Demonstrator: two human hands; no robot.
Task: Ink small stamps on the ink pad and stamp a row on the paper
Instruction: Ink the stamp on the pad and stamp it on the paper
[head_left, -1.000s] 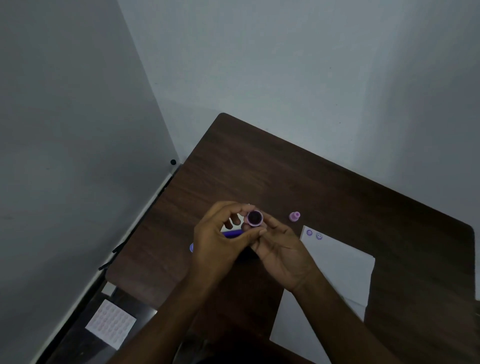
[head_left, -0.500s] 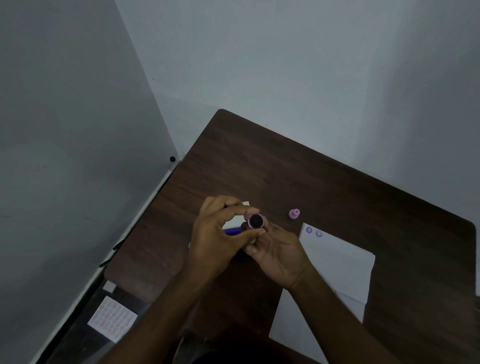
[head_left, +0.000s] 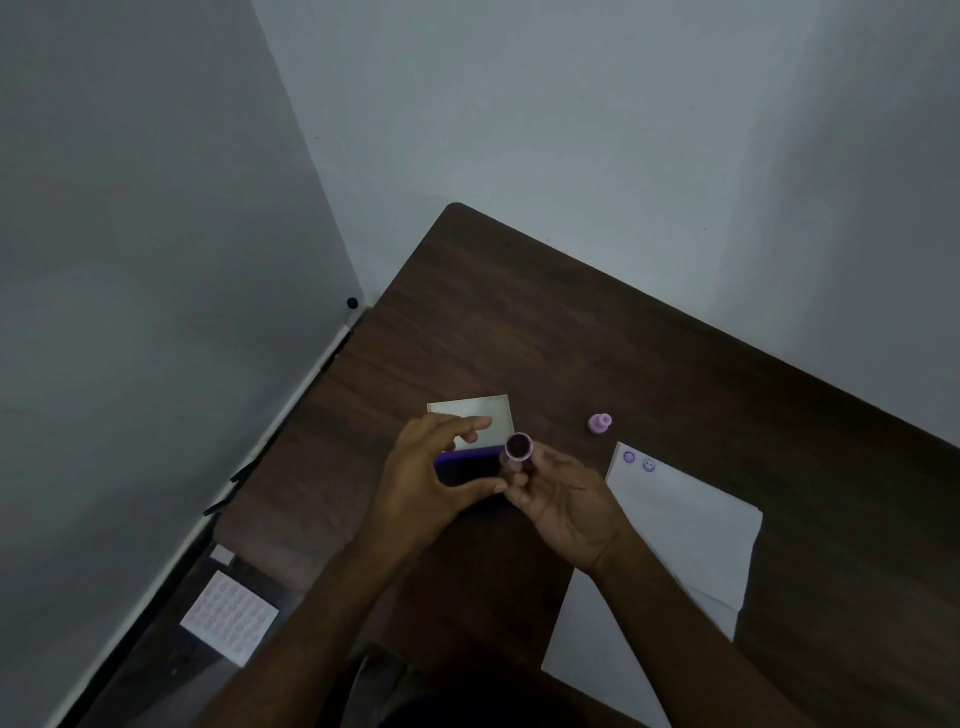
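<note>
Dark wood-grain table (head_left: 649, 353), smooth with a dull sheen; white matt paper sheet (head_left: 691, 530) bearing two purple stamped marks (head_left: 638, 461); small pink stamp (head_left: 599, 423) of smooth plastic; a second pink-rimmed plastic stamp (head_left: 518, 447), its face dark with ink; walls (head_left: 571, 130) matt, painted pale.

Both forearms are bare from the wrists back to the lower edge of the view, with no sleeve, cuff, watch or band showing on either. The left hand (head_left: 423, 486) and the right hand (head_left: 569, 499) are bare too, without rings or gloves. Behind the wrists, between the forearms, lies dark clothing, too dim to make out.
</note>
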